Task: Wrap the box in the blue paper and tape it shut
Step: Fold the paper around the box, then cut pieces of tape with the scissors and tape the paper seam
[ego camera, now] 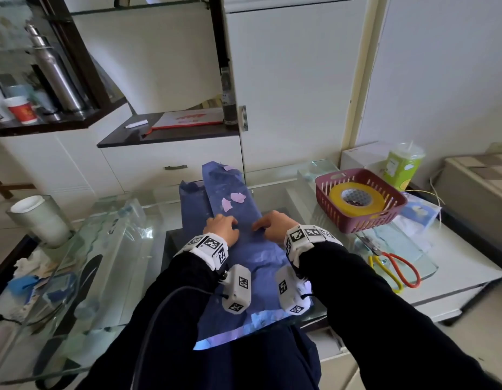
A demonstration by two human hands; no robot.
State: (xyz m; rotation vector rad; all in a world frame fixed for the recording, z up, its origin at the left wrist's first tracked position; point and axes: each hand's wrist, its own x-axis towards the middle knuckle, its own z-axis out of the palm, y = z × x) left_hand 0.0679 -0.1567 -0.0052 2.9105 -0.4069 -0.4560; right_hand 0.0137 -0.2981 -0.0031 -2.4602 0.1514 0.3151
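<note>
Blue paper (238,266) lies over the glass table, running from its near edge to the far side, with pale torn patches on it. The box is hidden under the paper; a raised long shape (230,190) shows beneath. My left hand (221,226) and my right hand (272,225) rest side by side on the paper's middle, fingers curled and pinching a fold of it. A yellow tape roll (356,199) sits in a maroon basket (384,218) to the right.
Scissors (396,268) with orange and yellow handles lie at the right on the glass. A green cup (403,167) stands behind the basket. A white cup in a glass holder (38,218) stands far left. Clutter lies under the glass table (103,249).
</note>
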